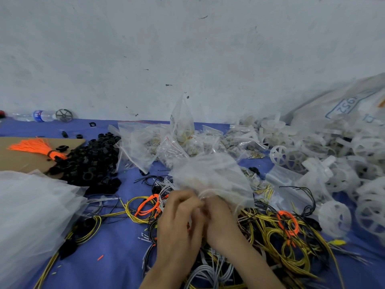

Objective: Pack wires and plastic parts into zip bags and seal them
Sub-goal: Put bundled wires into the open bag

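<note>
The left hand (181, 213) and right hand (220, 217), touching, are pinching the mouth of a clear zip bag (212, 176), right of the black parts pile (91, 161); pressing evenly along the strip should seal it.

A clear bag (212, 178), crumpled and blurry, is held up by its near end just above the middle of the tabletop, pinched between the left hand (179, 222) and the right hand (221, 223). Under and around it lie loose wires (270, 236) in yellow, black, orange and white, looped and tangled along the near edge, most of them toward the right. Filled bags (166, 142) sit in a heap by the far edge in the middle, white plastic wheels (337, 178) pile up along the right edge, and black plastic rings (91, 159) pile up toward the left.
</note>
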A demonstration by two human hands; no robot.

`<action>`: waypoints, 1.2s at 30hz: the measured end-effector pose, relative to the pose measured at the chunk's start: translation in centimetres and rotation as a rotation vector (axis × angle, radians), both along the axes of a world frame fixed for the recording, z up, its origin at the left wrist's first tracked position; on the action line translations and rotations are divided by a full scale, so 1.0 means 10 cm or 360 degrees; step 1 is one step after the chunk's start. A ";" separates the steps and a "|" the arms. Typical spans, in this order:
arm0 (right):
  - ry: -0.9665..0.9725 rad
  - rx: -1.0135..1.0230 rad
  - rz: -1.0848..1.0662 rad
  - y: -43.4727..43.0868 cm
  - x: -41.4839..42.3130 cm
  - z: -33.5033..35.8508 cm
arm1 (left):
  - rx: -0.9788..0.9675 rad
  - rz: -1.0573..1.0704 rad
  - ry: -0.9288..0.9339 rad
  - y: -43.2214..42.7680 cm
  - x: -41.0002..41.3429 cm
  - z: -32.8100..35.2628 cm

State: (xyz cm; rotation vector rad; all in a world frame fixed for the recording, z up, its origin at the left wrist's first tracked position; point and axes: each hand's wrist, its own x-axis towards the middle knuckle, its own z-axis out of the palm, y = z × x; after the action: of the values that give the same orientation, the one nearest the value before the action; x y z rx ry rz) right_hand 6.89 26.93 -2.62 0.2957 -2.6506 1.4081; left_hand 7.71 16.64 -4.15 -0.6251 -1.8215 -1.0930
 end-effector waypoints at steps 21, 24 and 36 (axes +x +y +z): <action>-0.0155 0.0607 -0.0262 0.82 -0.86 -0.07 | 0.0087 0.0251 0.0090 -0.19 -0.14 0.07; 0.0060 0.0378 -0.0604 0.82 -0.87 -0.02 | 0.0064 0.0143 -0.0080 -0.18 -0.14 0.04; -0.0557 -0.1808 -0.0484 0.79 0.00 0.64 | -0.0199 -0.0071 -0.0442 -0.12 -0.12 0.04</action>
State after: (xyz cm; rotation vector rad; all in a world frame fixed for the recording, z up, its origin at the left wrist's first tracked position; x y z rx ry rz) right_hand 6.87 34.87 3.82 -0.4792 -1.5243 2.6443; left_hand 6.54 15.40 -3.80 -0.6128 -2.1364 -1.1474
